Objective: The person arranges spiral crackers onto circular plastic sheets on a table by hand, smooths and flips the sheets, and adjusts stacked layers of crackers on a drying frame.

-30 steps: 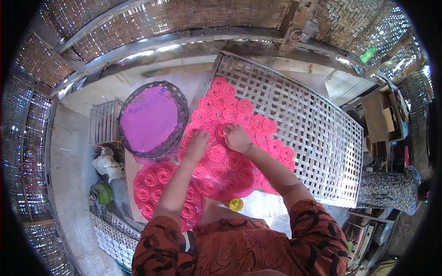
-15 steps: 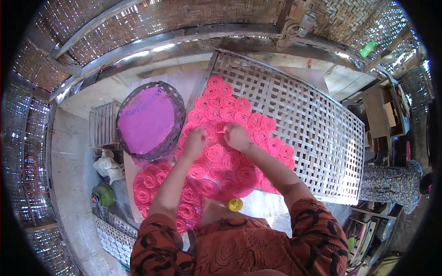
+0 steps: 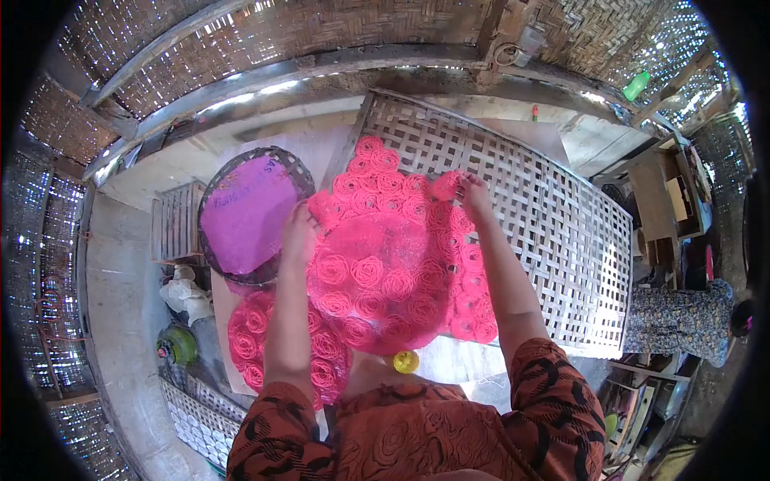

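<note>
A clear plastic bag (image 3: pixel 378 276) with several pink rosette-shaped pieces inside lies in front of me. Its upper corners are spread wide between my two hands. My left hand (image 3: pixel 300 230) pinches the bag's left corner, beside the purple-covered round basket. At the right corner, my right hand (image 3: pixel 474 196) grips the plastic over the woven rack. More pink rosettes (image 3: pixel 374 160) lie in rows on the woven bamboo rack (image 3: pixel 545 216), behind and right of the bag. Another filled bag (image 3: pixel 255 329) rests at the lower left, partly behind my left forearm.
A dark round basket with a purple cover (image 3: pixel 253 212) stands at the left. A yellow object (image 3: pixel 406 361) sits near my lap. Beyond the rack's right end is another person (image 3: pixel 682 321) in patterned clothing. A green container (image 3: pixel 178 345) is at lower left.
My hands have moved apart, left hand leftward and right hand up and rightward, pulling the bag's mouth end wide. The bag now looks flatter and broader.
</note>
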Motion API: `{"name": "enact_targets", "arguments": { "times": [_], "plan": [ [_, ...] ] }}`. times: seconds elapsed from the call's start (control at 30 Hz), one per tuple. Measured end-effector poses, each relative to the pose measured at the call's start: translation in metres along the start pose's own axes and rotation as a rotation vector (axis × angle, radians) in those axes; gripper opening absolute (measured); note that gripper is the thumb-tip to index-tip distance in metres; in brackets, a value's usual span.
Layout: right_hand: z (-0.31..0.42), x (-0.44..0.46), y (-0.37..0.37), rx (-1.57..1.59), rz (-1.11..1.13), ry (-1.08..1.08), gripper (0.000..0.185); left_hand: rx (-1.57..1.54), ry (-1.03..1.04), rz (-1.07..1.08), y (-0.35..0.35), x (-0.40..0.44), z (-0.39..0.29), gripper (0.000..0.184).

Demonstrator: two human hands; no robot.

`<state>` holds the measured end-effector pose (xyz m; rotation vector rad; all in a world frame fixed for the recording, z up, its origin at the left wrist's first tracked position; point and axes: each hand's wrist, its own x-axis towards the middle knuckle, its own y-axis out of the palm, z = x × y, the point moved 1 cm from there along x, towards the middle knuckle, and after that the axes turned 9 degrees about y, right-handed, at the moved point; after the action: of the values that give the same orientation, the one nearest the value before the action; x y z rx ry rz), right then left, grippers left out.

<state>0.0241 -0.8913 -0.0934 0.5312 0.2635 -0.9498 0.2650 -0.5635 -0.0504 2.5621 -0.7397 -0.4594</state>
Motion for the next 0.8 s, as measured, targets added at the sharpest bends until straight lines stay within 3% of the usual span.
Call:
{"name": "enact_targets", "arguments": {
  "times": [0.07,0.13,0.17,0.33,0.4,0.43,0.53,0.57,0.6,0.63,0.7,0.8],
  "plan": [
    [-0.017,0.018,-0.015,0.072,0.052,0.037,0.019,-0.037,-0.058,0.056,0.014,0.000,0.007,0.025],
    [-0.029,0.026,-0.020,-0.501,-0.023,0.001,0.024,-0.065,-0.081,0.086,0.035,-0.007,0.019,0.020],
    [-0.030,0.021,-0.014,-0.497,-0.023,0.001,0.024,-0.097,-0.105,0.115,0.045,-0.010,0.026,0.016],
    [-0.006,-0.083,0.060,-0.712,-0.029,-0.278,0.031,-0.205,-0.235,0.182,0.088,-0.035,0.092,0.019],
    [-0.002,-0.118,0.076,0.099,0.383,0.373,0.029,-0.265,-0.272,0.178,0.102,-0.052,0.102,0.023],
    [-0.003,-0.115,0.069,0.095,0.381,0.370,0.029,-0.153,-0.260,0.191,0.106,-0.058,0.103,0.027],
    [-0.001,-0.088,0.019,-0.355,0.155,-0.111,0.021,0.082,-0.182,0.223,0.104,-0.076,0.086,0.034],
    [0.001,-0.065,-0.005,-0.685,0.000,-0.255,0.020,0.205,-0.118,0.245,0.098,-0.079,0.079,0.037],
    [-0.002,-0.047,-0.023,-0.676,-0.136,-0.302,0.021,0.208,-0.120,0.243,0.089,-0.081,0.076,0.037],
    [0.002,-0.042,-0.027,-0.673,-0.136,-0.298,0.021,0.286,-0.087,0.235,0.077,-0.081,0.070,0.037],
    [0.006,-0.030,-0.035,-0.273,-0.112,-0.250,0.023,0.367,-0.053,0.230,0.055,-0.080,0.060,0.037],
    [-0.011,-0.004,-0.051,-0.274,-0.118,-0.158,0.027,0.432,-0.029,0.184,0.025,-0.082,0.050,0.037]
  ]
}}
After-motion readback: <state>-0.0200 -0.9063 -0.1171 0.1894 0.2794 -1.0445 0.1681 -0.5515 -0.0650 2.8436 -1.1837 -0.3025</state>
